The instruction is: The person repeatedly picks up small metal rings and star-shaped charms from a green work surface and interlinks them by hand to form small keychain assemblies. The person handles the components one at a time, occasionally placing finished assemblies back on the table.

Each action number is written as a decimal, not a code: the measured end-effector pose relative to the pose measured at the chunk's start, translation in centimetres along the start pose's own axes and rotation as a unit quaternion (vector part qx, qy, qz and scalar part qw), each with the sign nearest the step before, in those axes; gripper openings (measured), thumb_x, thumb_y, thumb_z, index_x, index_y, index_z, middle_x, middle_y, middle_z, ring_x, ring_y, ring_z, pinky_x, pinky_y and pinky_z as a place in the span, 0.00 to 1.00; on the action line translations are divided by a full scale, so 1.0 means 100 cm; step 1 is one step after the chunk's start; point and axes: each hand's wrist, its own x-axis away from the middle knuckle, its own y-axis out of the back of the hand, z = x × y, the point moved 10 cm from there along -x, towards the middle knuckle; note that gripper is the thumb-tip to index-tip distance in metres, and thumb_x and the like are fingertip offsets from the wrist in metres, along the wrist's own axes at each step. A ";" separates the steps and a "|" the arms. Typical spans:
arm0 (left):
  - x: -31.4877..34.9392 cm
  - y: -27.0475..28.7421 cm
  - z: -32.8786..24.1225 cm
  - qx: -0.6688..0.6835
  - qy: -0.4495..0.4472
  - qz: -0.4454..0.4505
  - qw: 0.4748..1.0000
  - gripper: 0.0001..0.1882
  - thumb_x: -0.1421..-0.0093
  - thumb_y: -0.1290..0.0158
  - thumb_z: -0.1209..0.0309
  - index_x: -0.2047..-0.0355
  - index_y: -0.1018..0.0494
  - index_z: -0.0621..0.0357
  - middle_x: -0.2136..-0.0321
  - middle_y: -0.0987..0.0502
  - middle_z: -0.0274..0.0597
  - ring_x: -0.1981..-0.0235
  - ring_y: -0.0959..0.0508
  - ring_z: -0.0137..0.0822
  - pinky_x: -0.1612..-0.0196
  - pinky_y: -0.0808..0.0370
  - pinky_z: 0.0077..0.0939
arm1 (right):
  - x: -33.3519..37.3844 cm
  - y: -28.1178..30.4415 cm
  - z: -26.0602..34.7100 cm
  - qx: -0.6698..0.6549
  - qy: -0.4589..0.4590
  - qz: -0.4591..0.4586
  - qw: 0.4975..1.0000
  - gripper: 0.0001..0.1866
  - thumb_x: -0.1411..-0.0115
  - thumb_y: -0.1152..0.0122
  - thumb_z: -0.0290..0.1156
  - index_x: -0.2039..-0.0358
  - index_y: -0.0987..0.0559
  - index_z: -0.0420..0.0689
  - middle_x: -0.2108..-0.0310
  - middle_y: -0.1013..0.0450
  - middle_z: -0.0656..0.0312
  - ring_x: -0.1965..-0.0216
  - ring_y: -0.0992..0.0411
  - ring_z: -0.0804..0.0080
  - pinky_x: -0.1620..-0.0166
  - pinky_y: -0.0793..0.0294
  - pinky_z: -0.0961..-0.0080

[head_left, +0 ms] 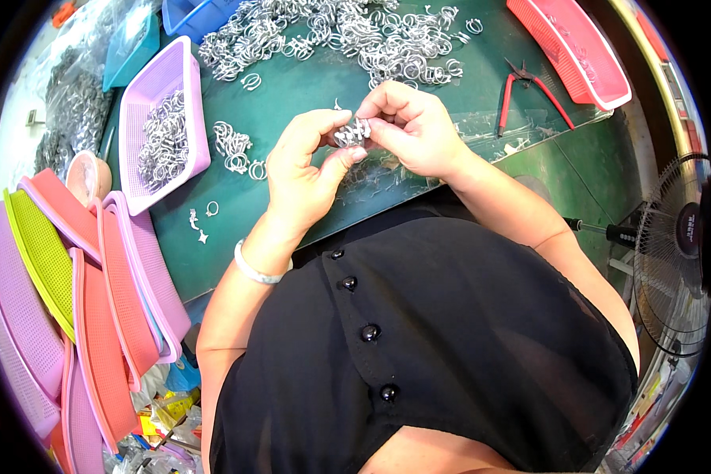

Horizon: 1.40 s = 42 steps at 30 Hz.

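Observation:
Over the near edge of the green table, my left hand [312,158] grips a small bunch of silvery metal rings [351,133] between thumb and fingers. My right hand [411,130] pinches the same bunch from the other side, thumb against bent fingers. Beyond both hands spreads a large heap of similar rings [324,35]. A small pile of rings [233,148] lies left of my left hand. Closer to me on that side are a single ring [212,208] and a few small loose metal pieces [198,225].
A lilac basket [199,118] of rings stands at left, near blue bins [180,17]. Red-handled pliers [521,77] and a pink basket [608,99] are on the right. Stacked coloured baskets [95,316] fill the lower left; a fan [675,253] stands at far right.

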 end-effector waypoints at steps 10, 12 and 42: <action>0.007 -0.010 0.035 0.132 0.147 0.063 0.978 0.17 0.51 0.43 0.80 0.59 0.29 0.64 0.69 0.26 0.37 0.70 0.26 0.25 0.66 0.27 0.18 | 0.001 0.000 -0.030 -0.093 -0.180 -0.003 0.979 0.02 0.47 0.47 0.22 0.75 0.31 0.40 0.79 0.30 0.65 0.82 0.33 0.84 0.83 0.38 0.89; 0.007 -0.011 0.036 0.173 0.149 0.062 0.972 0.16 0.50 0.44 0.80 0.58 0.29 0.65 0.70 0.26 0.38 0.71 0.26 0.25 0.66 0.27 0.18 | 0.001 -0.003 -0.031 -0.118 -0.200 0.000 0.973 0.02 0.48 0.46 0.22 0.75 0.30 0.40 0.79 0.30 0.65 0.82 0.33 0.85 0.82 0.37 0.88; 0.005 0.004 0.040 0.166 0.200 -0.014 0.965 0.11 0.49 0.44 0.80 0.65 0.32 0.67 0.73 0.26 0.39 0.74 0.26 0.25 0.67 0.27 0.17 | -0.016 -0.005 -0.005 0.023 -0.075 0.006 0.997 0.03 0.45 0.48 0.22 0.74 0.31 0.40 0.80 0.32 0.67 0.80 0.33 0.84 0.78 0.34 0.87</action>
